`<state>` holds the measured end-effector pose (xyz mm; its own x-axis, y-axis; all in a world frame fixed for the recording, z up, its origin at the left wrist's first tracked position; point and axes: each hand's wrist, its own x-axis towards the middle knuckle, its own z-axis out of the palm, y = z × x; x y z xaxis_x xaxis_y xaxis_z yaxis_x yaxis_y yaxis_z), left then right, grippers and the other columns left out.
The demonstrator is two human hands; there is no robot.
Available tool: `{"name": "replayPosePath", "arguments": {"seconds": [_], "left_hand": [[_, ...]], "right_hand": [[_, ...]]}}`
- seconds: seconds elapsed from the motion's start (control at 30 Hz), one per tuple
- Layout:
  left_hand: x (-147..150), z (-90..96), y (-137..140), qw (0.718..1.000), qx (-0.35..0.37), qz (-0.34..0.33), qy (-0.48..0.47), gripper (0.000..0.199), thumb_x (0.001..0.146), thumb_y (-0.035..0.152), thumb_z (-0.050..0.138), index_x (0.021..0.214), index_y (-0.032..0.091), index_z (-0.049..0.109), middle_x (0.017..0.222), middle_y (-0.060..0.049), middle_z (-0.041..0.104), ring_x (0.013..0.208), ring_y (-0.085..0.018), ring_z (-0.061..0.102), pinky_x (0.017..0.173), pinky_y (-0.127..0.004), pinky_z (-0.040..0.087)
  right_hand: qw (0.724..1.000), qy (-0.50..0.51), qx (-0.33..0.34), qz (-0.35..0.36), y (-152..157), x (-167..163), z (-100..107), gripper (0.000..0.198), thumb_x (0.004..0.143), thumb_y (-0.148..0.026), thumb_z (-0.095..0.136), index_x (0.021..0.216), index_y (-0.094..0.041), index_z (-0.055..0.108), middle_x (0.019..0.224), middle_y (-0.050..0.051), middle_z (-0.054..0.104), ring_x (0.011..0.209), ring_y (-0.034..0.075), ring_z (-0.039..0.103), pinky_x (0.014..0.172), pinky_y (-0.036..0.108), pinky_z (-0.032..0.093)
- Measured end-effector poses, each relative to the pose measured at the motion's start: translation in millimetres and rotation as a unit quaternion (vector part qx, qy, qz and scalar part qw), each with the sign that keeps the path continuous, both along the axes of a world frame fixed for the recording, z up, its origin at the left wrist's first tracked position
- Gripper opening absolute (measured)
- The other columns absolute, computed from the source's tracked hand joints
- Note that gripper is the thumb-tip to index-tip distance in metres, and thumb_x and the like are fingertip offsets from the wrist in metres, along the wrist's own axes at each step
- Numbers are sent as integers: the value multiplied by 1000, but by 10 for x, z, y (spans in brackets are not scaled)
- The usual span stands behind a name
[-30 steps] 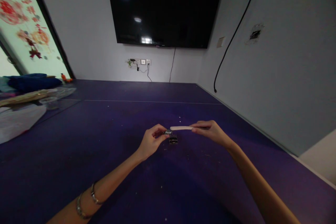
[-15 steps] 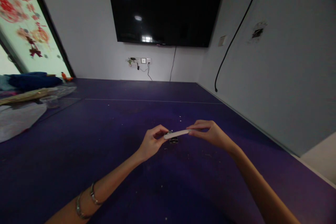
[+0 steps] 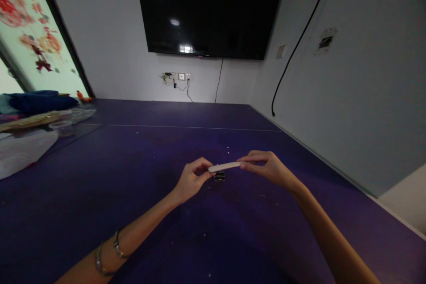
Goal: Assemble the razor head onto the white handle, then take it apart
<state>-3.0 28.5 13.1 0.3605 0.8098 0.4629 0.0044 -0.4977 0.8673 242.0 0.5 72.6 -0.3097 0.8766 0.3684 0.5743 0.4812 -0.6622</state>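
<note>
A thin, pale, slightly curved flat piece [image 3: 226, 166] is held up in the air, seen nearly edge-on, so its kind does not show. My left hand [image 3: 194, 179] pinches its left end between thumb and fingers. The right end sits in the pinch of my right hand [image 3: 264, 166]. Below the left part of the piece a small dark object [image 3: 219, 176] shows on the purple surface [image 3: 213, 222], partly hidden by the piece and my left fingers. Two bracelets [image 3: 116, 246] are on my left forearm.
Cloth and a dark blue bundle [image 3: 41, 102] lie at the far left, with a white plastic bag [image 3: 23, 153] before them. A large black screen [image 3: 213, 9] hangs on the wall above sockets [image 3: 181, 76]. A black cable [image 3: 299, 44] dangles along the right wall.
The pale piece and both hands have risen very slightly, and more of the small dark object shows beneath. Both hands keep their pinch on the piece.
</note>
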Motion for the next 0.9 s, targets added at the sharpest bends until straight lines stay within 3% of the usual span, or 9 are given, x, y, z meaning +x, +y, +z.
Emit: {"name": "replayPosePath", "arguments": {"seconds": [0.1, 0.3, 0.47, 0.6, 0.77, 0.9], "left_hand": [[-4, 13, -10, 1000, -4, 7, -2, 8, 74, 21, 65, 76, 16, 59, 75, -1, 64, 73, -14, 60, 70, -27, 47], [-8, 57, -20, 1000, 11, 8, 2, 5, 74, 20, 64, 75, 16, 61, 73, -1, 63, 71, -13, 59, 69, -26, 47], [-17, 45, -11, 1000, 2, 13, 0, 7, 73, 20, 65, 75, 16, 59, 74, -1, 63, 72, -14, 60, 70, -27, 47], [-22, 51, -20, 1000, 15, 17, 2, 7, 74, 20, 65, 76, 16, 61, 74, -1, 63, 72, -13, 59, 69, -26, 47], [-14, 84, -56, 1000, 2, 7, -4, 7, 73, 20, 66, 77, 15, 61, 78, -3, 65, 76, -15, 61, 73, -28, 48], [-14, 106, -77, 1000, 11, 0, -6, 6, 74, 20, 65, 76, 16, 62, 76, -2, 64, 75, -15, 61, 72, -27, 48]], "right_hand": [[999, 13, 13, -36, 17, 14, -20, 27, 76, -44, 61, 89, -24, 73, 84, 5, 69, 78, 20, 60, 66, 30, 45], [1000, 12, 1, 14, -17, -31, 3, 26, 76, -43, 63, 90, -24, 73, 83, 5, 68, 77, 18, 60, 67, 30, 44], [999, 24, 12, -25, 5, -24, -14, 26, 76, -43, 62, 90, -24, 73, 82, 5, 68, 76, 18, 59, 64, 29, 42], [1000, 14, -4, 21, 14, -6, -15, 25, 76, -42, 62, 91, -24, 73, 82, 5, 68, 75, 17, 59, 65, 28, 43], [1000, 21, 1, -12, 44, 42, -37, 29, 76, -46, 61, 89, -23, 73, 84, 6, 68, 80, 20, 60, 68, 32, 44], [999, 13, -13, 35, 40, 63, -21, 27, 76, -44, 62, 90, -23, 73, 82, 6, 68, 77, 19, 60, 66, 30, 44]]}}
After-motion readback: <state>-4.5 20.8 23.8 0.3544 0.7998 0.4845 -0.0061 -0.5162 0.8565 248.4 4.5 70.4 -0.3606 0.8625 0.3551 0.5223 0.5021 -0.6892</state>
